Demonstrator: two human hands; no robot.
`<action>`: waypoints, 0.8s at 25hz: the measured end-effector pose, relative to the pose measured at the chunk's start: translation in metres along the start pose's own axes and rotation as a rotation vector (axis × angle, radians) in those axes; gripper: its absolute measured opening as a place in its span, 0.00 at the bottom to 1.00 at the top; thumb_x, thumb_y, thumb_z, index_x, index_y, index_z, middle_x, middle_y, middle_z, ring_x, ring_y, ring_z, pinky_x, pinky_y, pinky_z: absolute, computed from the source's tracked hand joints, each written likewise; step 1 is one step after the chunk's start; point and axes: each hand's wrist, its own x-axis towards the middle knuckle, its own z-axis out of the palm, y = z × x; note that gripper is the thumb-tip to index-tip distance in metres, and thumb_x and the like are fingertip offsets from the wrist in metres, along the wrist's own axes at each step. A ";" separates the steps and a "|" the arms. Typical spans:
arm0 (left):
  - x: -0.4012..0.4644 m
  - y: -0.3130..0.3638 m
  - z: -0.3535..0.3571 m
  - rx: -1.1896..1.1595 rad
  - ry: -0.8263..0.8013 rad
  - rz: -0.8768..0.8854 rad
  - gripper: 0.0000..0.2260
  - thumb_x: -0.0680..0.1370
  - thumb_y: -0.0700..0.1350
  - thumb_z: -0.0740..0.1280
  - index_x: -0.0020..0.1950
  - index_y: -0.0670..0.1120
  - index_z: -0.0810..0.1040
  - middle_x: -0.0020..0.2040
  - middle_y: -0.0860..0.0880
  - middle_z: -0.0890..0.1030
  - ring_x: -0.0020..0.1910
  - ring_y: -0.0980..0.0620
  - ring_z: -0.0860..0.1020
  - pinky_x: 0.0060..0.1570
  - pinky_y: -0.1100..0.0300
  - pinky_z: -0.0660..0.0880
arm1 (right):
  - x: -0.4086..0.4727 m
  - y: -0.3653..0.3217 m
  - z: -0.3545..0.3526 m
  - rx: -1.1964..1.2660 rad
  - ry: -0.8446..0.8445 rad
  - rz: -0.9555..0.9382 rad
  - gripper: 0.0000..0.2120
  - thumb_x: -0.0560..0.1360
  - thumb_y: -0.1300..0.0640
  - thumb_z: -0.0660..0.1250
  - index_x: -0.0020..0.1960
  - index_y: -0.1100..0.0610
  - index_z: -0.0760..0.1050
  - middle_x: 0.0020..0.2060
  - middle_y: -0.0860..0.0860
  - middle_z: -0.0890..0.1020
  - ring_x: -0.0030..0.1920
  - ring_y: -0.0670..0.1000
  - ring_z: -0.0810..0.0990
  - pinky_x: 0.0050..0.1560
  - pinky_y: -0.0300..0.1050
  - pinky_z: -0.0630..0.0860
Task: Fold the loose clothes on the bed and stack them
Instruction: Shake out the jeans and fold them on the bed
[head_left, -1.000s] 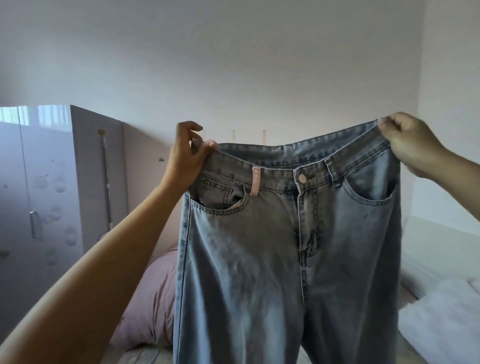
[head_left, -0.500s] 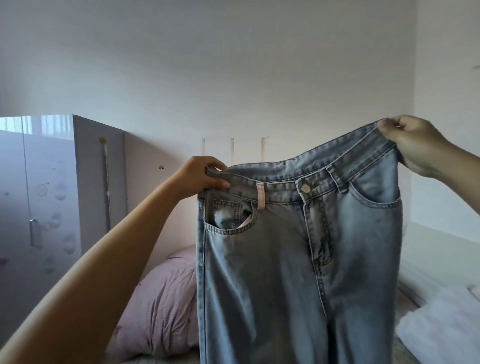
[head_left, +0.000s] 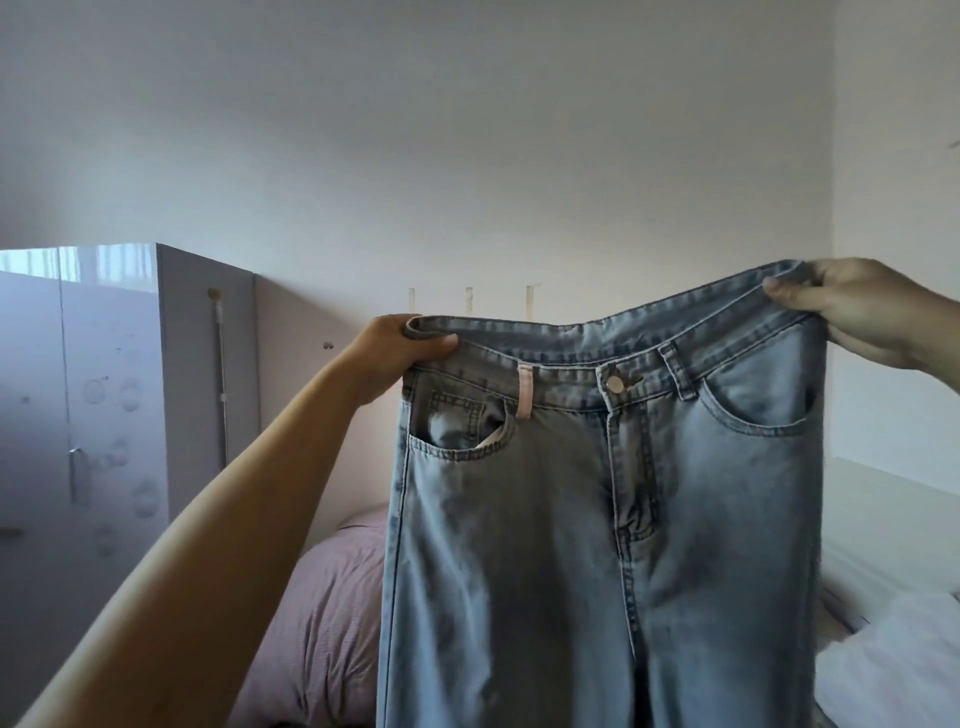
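Note:
A pair of light blue jeans (head_left: 597, 519) hangs in front of me, front side facing me, held up by the waistband. My left hand (head_left: 395, 353) grips the waistband's left end, thumb on the front. My right hand (head_left: 857, 306) grips the right end, which sits higher, so the waistband slopes up to the right. The legs drop out of the frame below. A pink belt loop and a metal button show on the waistband.
A mauve pillow (head_left: 322, 623) lies on the bed behind the jeans at lower left. White fabric (head_left: 904, 665) lies at the lower right. A grey glossy wardrobe (head_left: 104, 415) stands at the left against the wall.
My left hand has dropped lower with its end of the waistband and shifted to the right; the jeans hang lower on the left. The right hand has stayed about level.

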 end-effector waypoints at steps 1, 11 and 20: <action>0.001 -0.001 0.001 -0.037 -0.003 0.003 0.05 0.74 0.38 0.70 0.48 0.39 0.79 0.40 0.46 0.82 0.37 0.52 0.81 0.41 0.61 0.80 | -0.001 0.003 -0.003 -0.024 0.009 -0.004 0.05 0.77 0.61 0.63 0.45 0.58 0.76 0.34 0.45 0.85 0.36 0.41 0.83 0.38 0.31 0.78; 0.015 -0.056 0.022 0.260 0.060 -0.060 0.08 0.75 0.44 0.71 0.42 0.39 0.79 0.35 0.45 0.77 0.34 0.50 0.75 0.35 0.60 0.74 | 0.004 0.079 0.008 -0.162 0.004 0.169 0.05 0.77 0.59 0.65 0.43 0.58 0.76 0.44 0.52 0.80 0.54 0.51 0.76 0.62 0.46 0.67; 0.027 -0.178 0.076 0.505 0.150 -0.326 0.13 0.75 0.47 0.71 0.35 0.40 0.75 0.31 0.45 0.73 0.32 0.49 0.71 0.30 0.62 0.66 | 0.019 0.223 0.047 -0.208 0.092 0.442 0.14 0.78 0.57 0.65 0.50 0.70 0.73 0.53 0.62 0.78 0.58 0.60 0.76 0.60 0.47 0.68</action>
